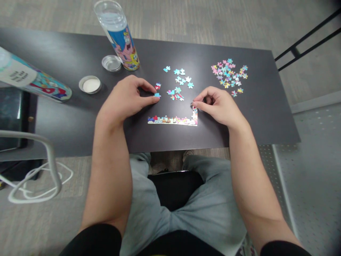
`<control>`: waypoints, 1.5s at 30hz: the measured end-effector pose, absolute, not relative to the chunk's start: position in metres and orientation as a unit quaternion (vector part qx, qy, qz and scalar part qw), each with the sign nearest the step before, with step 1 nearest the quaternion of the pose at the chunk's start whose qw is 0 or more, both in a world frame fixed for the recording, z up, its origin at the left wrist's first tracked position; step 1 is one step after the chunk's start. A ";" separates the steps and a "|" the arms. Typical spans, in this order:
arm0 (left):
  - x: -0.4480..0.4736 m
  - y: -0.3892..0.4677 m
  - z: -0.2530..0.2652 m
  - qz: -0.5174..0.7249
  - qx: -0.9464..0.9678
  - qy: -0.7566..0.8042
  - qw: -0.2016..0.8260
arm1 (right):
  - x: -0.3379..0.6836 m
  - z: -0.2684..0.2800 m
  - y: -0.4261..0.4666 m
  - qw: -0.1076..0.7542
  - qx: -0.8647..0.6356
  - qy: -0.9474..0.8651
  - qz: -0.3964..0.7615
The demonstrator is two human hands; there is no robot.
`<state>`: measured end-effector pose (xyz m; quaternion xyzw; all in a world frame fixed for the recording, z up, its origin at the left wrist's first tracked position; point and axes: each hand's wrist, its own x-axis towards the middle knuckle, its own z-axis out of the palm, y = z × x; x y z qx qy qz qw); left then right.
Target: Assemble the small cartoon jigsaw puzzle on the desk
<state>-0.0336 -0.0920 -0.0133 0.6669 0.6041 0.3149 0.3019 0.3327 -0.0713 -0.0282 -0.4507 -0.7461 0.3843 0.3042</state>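
Note:
My left hand is closed in a pinch on a blue jigsaw puzzle piece at the tabletop. Just beyond those fingertips lies a red and white piece. With thumb and forefinger together, my right hand grips a small puzzle piece, mostly hidden, at the upper end of a joined L-shaped puzzle border. That border runs along the near side and turns up at the right. Between and beyond my hands are several loose, mostly light-blue pieces.
A pile of loose pieces lies far right on the dark table. An upright clear-topped cartoon tube stands back left, beside two round lids. Another cartoon tube is at far left, above a white looped cable.

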 end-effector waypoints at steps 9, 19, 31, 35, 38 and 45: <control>-0.027 -0.097 -0.008 0.342 0.649 0.586 0.345 | 0.334 -0.028 -0.067 0.294 -0.439 -0.770 0.357; 0.000 -0.097 -0.001 0.360 0.641 0.547 0.401 | 0.328 -0.037 -0.067 0.358 -0.437 -0.744 0.356; 0.033 -0.101 0.007 0.360 0.655 0.494 0.444 | 0.296 -0.025 -0.078 0.329 -0.398 -0.760 0.395; 0.027 -0.101 0.006 0.345 0.656 0.521 0.424 | 0.296 -0.028 -0.070 0.336 -0.414 -0.768 0.354; 0.019 -0.102 0.008 0.333 0.652 0.552 0.400 | 0.290 -0.029 -0.062 0.335 -0.418 -0.790 0.300; 0.006 -0.107 0.011 0.296 0.641 0.580 0.406 | 0.268 -0.031 -0.055 0.275 -0.444 -0.821 0.229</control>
